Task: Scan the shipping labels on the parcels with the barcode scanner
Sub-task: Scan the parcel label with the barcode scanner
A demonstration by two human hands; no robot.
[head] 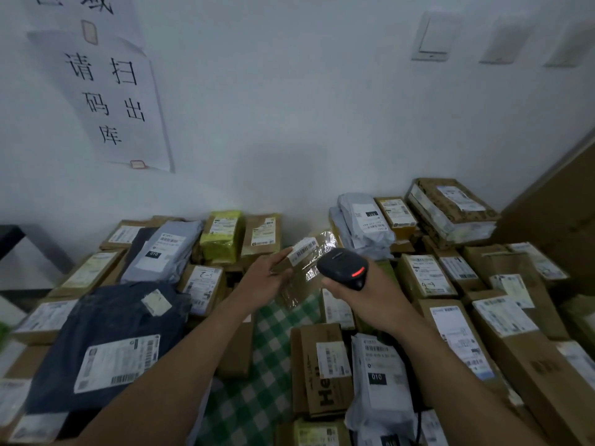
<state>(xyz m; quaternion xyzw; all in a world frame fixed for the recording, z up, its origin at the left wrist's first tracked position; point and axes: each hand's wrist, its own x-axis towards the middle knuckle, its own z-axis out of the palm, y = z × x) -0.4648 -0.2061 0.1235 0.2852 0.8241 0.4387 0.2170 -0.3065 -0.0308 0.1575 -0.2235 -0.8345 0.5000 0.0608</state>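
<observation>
The left hand (267, 278) pinches a small, brown, tape-glossed cardboard parcel (309, 267) by its edge, with its white barcode label (302, 250) just beyond the grip. The parcel is likely light, stiff and slippery. The right hand (363, 294) clasps the black handheld scanner (343, 267) alongside.

Both bare forearms rise from the lower edge of the frame and converge near its centre. The left hand (265, 280) holds a small parcel (301, 251) at its fingertips. Just to its right, the right hand (363, 292) curls round the barcode scanner (341, 263).
</observation>
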